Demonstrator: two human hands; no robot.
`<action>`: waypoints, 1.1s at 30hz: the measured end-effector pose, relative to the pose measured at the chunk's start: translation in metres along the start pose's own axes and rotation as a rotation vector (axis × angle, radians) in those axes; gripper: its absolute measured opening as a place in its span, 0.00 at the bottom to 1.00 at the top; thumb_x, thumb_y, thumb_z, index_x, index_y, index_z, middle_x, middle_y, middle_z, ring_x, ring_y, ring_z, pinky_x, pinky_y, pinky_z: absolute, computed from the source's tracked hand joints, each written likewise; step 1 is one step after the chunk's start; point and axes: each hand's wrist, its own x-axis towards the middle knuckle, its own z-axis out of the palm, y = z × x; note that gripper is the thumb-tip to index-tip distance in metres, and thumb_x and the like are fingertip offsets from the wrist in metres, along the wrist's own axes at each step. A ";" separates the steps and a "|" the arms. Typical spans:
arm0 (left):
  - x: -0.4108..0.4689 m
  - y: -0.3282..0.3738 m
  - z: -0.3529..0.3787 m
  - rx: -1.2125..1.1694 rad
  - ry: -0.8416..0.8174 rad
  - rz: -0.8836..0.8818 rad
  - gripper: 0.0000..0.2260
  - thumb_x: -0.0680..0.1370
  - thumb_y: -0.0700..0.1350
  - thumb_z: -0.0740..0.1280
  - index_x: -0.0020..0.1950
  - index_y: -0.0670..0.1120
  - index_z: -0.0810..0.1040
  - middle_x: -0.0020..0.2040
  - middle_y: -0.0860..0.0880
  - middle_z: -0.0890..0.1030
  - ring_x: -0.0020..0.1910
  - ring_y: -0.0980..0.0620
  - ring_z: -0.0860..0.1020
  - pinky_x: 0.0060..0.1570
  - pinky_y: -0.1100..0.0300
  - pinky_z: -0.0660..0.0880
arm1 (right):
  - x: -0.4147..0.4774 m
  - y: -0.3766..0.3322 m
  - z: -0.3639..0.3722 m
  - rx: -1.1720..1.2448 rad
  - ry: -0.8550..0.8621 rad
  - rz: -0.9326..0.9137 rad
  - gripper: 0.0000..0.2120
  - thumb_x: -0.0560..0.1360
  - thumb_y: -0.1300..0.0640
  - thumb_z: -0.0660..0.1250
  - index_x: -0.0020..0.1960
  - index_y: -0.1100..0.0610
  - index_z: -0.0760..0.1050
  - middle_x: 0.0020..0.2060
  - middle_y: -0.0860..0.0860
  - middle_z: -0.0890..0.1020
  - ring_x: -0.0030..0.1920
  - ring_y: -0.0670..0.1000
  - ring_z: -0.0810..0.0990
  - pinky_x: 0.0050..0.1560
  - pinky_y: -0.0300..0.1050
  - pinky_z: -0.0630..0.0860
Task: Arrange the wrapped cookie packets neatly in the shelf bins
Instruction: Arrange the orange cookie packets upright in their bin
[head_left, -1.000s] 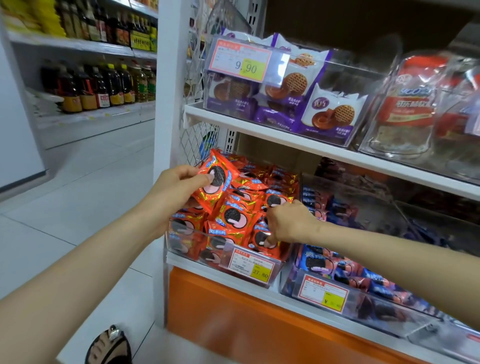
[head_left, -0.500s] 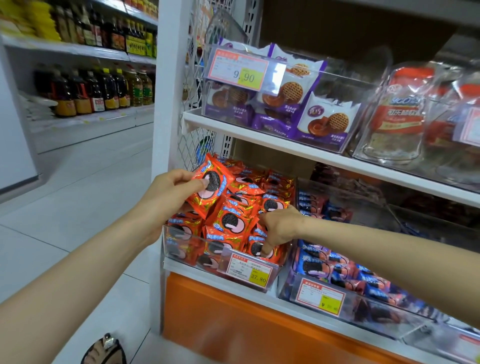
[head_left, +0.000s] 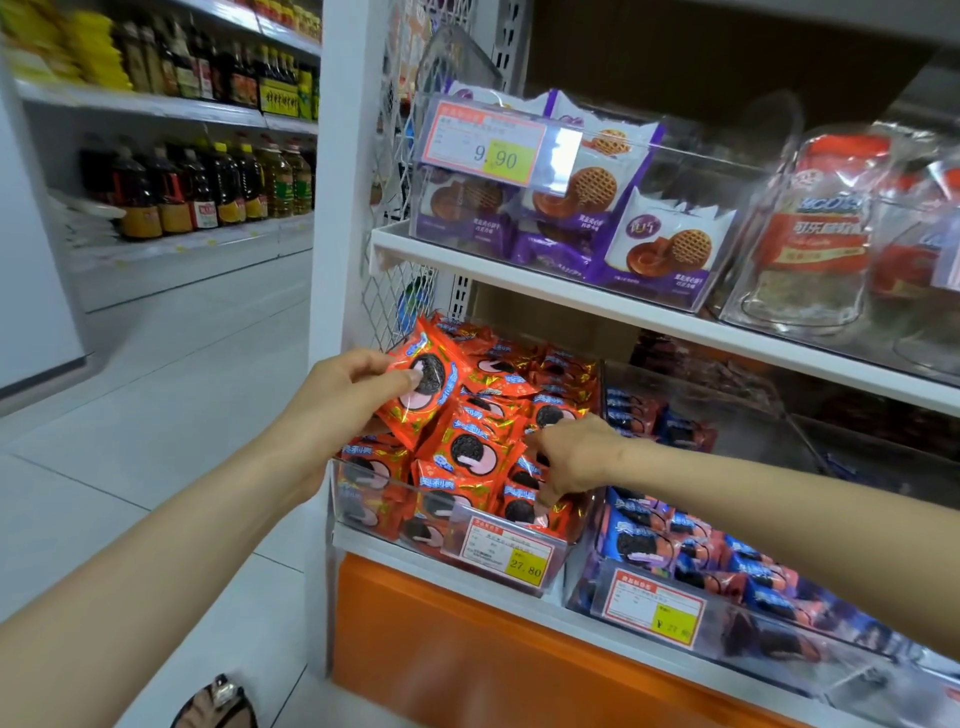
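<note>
My right hand (head_left: 574, 457) covers the orange packets (head_left: 470, 452) beneath it, so I cannot tell whether my fingertips pinch one or only press on them, and my left hand (head_left: 343, 395) hides the left edge of the raised packet (head_left: 423, 382). The small print on the price tag (head_left: 506, 551) of the clear bin (head_left: 363, 512) is too fine to read, and the blue packets (head_left: 654, 545) smear into blur toward the right edge. Both my forearms run off the frame, and the shoe (head_left: 218, 701) at the bottom is cut off.
</note>
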 end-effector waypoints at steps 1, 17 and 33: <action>0.001 -0.001 0.001 -0.002 -0.004 -0.005 0.04 0.76 0.44 0.67 0.45 0.44 0.78 0.42 0.46 0.82 0.34 0.54 0.80 0.34 0.68 0.78 | 0.001 0.000 0.000 -0.006 -0.011 -0.012 0.36 0.67 0.40 0.72 0.70 0.53 0.67 0.62 0.51 0.76 0.62 0.55 0.73 0.56 0.47 0.69; 0.006 0.005 0.017 0.058 -0.022 -0.003 0.04 0.75 0.46 0.68 0.45 0.46 0.78 0.44 0.45 0.82 0.38 0.51 0.78 0.43 0.60 0.75 | -0.004 0.006 0.004 -0.010 0.055 -0.102 0.30 0.69 0.38 0.69 0.67 0.50 0.70 0.57 0.51 0.78 0.59 0.54 0.74 0.59 0.50 0.65; 0.007 0.004 0.030 0.081 -0.021 -0.014 0.03 0.75 0.46 0.68 0.43 0.48 0.78 0.41 0.48 0.82 0.39 0.51 0.79 0.55 0.52 0.74 | -0.001 0.001 0.004 -0.014 0.020 -0.092 0.30 0.69 0.40 0.70 0.67 0.52 0.70 0.58 0.51 0.78 0.60 0.55 0.73 0.60 0.54 0.67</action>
